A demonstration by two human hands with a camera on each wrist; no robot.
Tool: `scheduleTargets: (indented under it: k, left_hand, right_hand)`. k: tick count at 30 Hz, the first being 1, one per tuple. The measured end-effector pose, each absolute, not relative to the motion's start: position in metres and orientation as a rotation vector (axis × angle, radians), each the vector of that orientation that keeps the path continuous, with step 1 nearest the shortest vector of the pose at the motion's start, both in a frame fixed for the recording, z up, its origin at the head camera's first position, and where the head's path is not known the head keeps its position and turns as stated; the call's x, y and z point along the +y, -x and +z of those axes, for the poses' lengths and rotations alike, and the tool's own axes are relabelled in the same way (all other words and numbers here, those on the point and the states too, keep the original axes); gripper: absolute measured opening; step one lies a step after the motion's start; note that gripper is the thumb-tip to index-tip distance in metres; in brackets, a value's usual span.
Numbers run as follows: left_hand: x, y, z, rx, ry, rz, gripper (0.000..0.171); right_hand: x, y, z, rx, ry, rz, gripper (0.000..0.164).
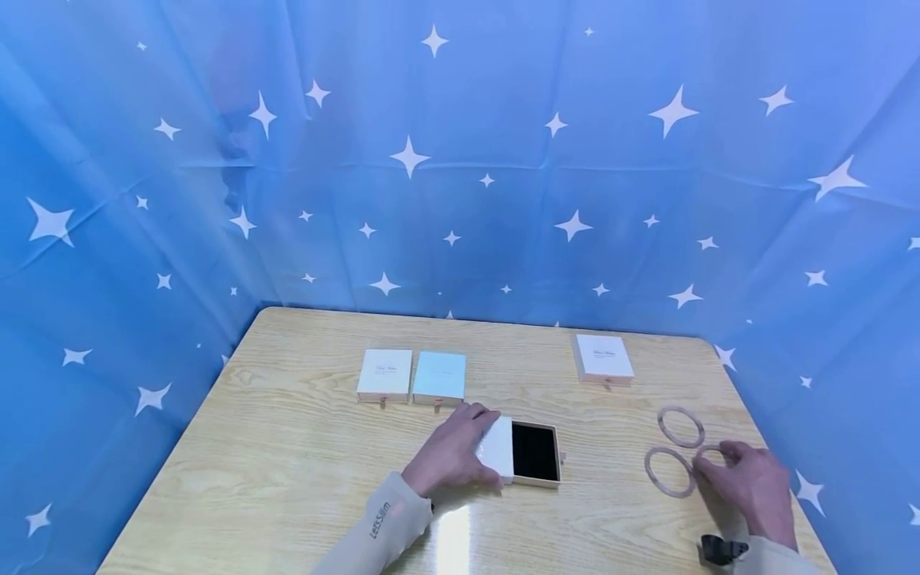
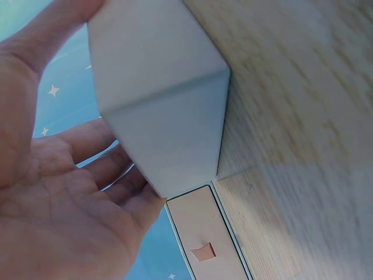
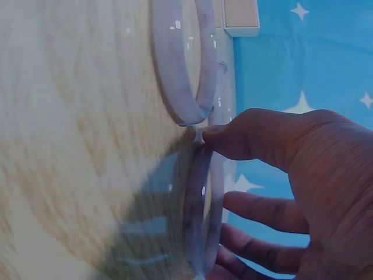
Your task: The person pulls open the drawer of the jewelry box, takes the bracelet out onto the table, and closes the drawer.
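My left hand [image 1: 454, 449] grips a white drawer box [image 1: 497, 449] from its left side, thumb at the near edge and fingers at the far edge. The box's drawer [image 1: 536, 452] is slid out to the right and shows a black lining. At the table's right side, my right hand [image 1: 756, 481] holds a pale pinkish bangle [image 3: 197, 201] that lies low at the tabletop, thumb on one edge and fingers round the other. Two similar bangles lie close by, one to its left [image 1: 649, 471] and one farther back [image 1: 664, 431].
Behind my left hand stand a white box [image 1: 385, 372] and a light blue box [image 1: 440, 375], side by side. Another white box [image 1: 604, 356] sits at the back right. A blue curtain with white stars [image 1: 460, 200] hangs behind the wooden table [image 1: 251, 471].
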State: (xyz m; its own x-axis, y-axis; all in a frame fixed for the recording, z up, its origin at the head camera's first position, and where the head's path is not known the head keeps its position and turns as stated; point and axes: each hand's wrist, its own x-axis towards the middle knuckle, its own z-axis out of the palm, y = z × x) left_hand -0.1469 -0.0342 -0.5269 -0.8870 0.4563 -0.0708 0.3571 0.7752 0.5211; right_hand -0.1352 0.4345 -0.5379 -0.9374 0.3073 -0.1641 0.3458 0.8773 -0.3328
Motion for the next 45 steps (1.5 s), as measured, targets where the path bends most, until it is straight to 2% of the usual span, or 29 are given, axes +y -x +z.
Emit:
scheduleTargets:
  k: [12, 22, 30, 39, 45]
  left_hand:
    - [-0.035, 0.147, -0.528, 2.771, -0.645, 0.769, 0.106]
    - [-0.034, 0.148, -0.529, 2.763, -0.627, 0.772, 0.107]
    - [-0.033, 0.148, -0.528, 2.772, -0.626, 0.756, 0.106]
    - [-0.035, 0.147, -0.528, 2.778, -0.631, 0.774, 0.106]
    - [-0.035, 0.146, -0.528, 2.772, -0.632, 0.774, 0.105]
  right_hand:
    - [0.436, 0.136, -0.532, 2.868, -0.511, -0.552, 0.087]
    - [0.431, 0.132, -0.537, 3.074, -0.398, -0.634, 0.075]
    - [0.403, 0.130, -0.532, 3.163, -0.308, -0.876, 0.071]
    - [0.356, 0.133, -0.511, 2.917, -0.273, -1.136, 0.083]
    - [0.334, 0.132, -0.506, 2.801, -0.137, -1.314, 0.076]
